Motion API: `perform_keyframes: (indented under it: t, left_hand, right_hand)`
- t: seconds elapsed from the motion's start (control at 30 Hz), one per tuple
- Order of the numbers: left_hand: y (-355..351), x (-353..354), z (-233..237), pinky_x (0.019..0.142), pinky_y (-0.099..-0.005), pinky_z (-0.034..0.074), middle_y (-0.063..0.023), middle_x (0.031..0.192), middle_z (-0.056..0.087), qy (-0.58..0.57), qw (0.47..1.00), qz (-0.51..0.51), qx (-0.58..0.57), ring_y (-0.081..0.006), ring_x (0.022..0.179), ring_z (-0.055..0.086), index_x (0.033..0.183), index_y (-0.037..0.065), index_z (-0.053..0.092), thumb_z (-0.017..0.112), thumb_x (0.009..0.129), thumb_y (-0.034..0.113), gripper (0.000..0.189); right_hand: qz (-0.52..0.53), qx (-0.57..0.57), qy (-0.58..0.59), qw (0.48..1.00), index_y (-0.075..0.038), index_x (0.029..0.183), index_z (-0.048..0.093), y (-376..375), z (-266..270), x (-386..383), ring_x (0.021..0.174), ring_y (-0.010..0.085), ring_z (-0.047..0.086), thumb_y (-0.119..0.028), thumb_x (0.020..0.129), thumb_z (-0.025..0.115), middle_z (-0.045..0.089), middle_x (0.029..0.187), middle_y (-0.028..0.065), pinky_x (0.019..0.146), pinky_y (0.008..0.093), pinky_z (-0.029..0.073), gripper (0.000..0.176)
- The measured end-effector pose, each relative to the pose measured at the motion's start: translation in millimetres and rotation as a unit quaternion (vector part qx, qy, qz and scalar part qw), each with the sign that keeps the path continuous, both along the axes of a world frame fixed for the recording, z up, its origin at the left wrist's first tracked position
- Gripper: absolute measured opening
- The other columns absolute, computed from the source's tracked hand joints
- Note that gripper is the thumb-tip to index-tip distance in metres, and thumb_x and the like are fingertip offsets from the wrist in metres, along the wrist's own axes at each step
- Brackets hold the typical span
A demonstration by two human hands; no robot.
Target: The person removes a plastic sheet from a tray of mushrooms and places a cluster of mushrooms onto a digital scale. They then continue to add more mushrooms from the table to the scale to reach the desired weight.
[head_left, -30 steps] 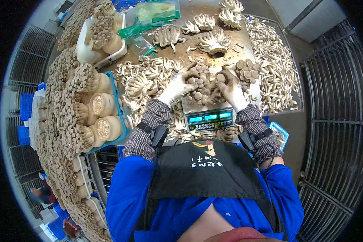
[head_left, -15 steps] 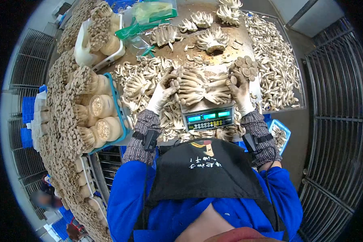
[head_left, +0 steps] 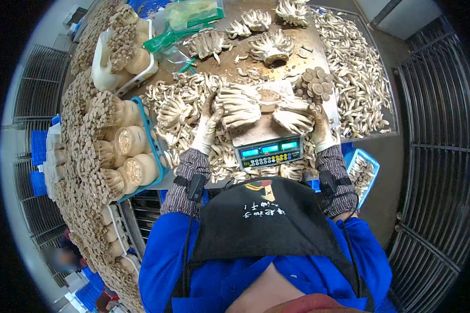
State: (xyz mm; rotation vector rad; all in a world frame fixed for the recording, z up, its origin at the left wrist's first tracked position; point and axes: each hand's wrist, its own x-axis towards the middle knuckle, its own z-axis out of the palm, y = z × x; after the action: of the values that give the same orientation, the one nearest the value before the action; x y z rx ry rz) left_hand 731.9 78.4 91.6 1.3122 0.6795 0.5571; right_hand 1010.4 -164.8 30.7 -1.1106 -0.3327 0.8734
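Worn on the head, the camera is looking forward and steeply down from near the scale (head_left: 270, 151), its wide round view taking in the hands (head_left: 208, 128) at the scale's sides, the apron (head_left: 266, 229) before it and the tabletop (head_left: 216, 68) beyond.

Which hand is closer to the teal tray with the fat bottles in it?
Left. The left hand is nearer, with loose mushrooms between it and the teal tray. The right hand is farther off, beyond the scale.
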Motion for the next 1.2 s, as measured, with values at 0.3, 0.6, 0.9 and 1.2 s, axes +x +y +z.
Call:
perform_keyframes:
  t: [0.3,0.6,0.9,1.2]
  left_hand:
    - [14.8,41.1,10.4,0.116,-0.039,0.031,-0.0218,0.153,0.038,0.071,0.987,0.018,0.146,-0.0321,0.142,0.036,0.151,0.001,0.033,0.062,0.096,0.046,0.077]
    - [-84.9,24.3,33.2,0.087,-0.0352,0.052,-0.0157,0.106,0.068,0.231,0.943,-0.144,0.192,-0.0234,0.097,0.065,0.112,-0.001,0.066,0.066,0.094,0.031,0.037]
    - [-118.2,88.7,-25.5,0.108,-0.0359,0.042,-0.0137,0.145,0.048,-0.004,0.967,-0.197,-0.16,-0.0238,0.129,0.05,0.149,-0.001,0.034,0.067,0.092,0.047,0.081]
    - [-145.7,86.8,6.2,0.098,-0.0491,0.051,-0.0024,0.145,0.05,-0.203,0.844,-0.283,-0.407,-0.0208,0.129,0.053,0.152,0.02,0.035,0.052,0.094,0.066,0.076]
  right_hand:
    - [-0.014,0.11,0.13,0.985,0.001,0.132,0.053,6.9,29.5,-21.7,0.101,0.02,0.066,-0.026,0.096,0.064,0.067,0.115,0.0117,0.084,0.0316,0.056,0.046]
    - [-0.022,0.019,0.089,0.996,-0.004,0.145,0.036,-3.8,22.6,-29.6,0.094,0.0177,0.066,-0.009,0.091,0.067,0.063,0.114,0.0089,0.078,0.0288,0.058,0.062]
    - [-0.116,0.022,0.031,0.992,0.001,0.142,0.037,-26.7,24.7,-49.4,0.111,0.0224,0.062,-0.009,0.091,0.068,0.056,0.131,0.0153,0.091,0.0326,0.055,0.061]
    - [-0.051,0.057,-0.038,0.996,0.001,0.151,0.024,-88.9,89.1,-29.0,0.11,0.0254,0.066,-0.009,0.089,0.069,0.061,0.126,0.0177,0.089,0.033,0.058,0.077]
